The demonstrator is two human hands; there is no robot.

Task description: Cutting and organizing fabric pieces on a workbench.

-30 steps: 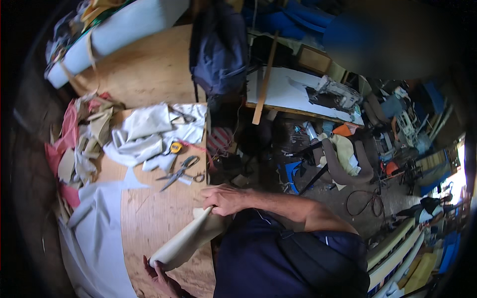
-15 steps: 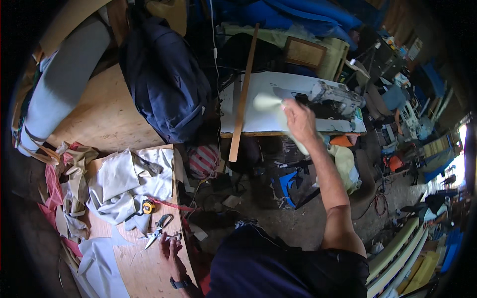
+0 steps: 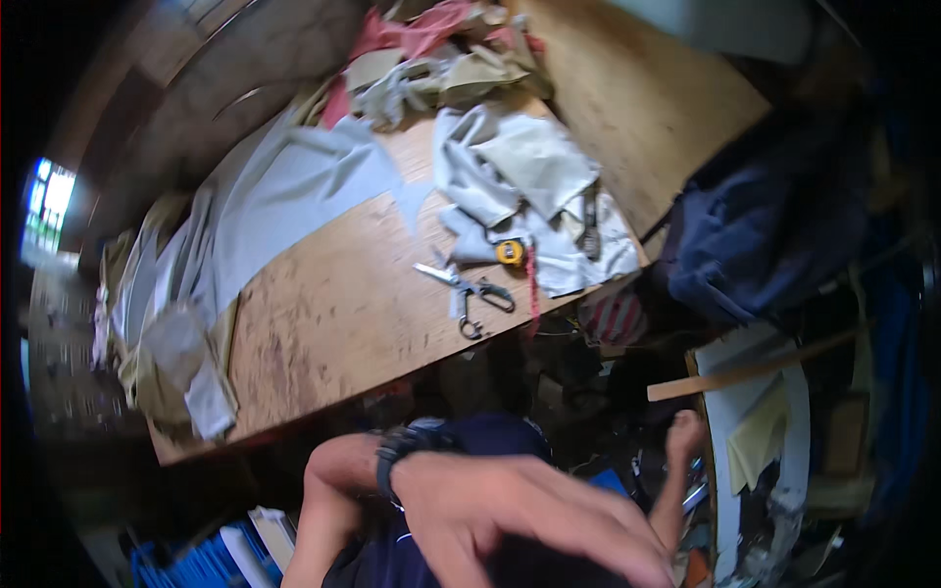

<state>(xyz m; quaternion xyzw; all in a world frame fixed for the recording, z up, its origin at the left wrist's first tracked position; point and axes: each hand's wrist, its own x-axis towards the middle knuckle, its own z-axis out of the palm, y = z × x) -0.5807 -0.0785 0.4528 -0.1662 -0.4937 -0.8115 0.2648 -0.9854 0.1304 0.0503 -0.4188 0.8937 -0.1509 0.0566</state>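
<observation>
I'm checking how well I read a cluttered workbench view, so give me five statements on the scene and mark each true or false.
1. The bare left hand has a dark wristwatch at its wrist. True.
2. The black-handled metal scissors are held in the left hand. False: they lie on the light brown wooden table.
3. The yellow-and-black tape measure is near the scissors. True.
4. The cream fabric piece lies on the wooden table. False: it lies on the white-topped table at the right.
5. The dark blue fabric backpack is right of the scissors in the picture. True.
</observation>
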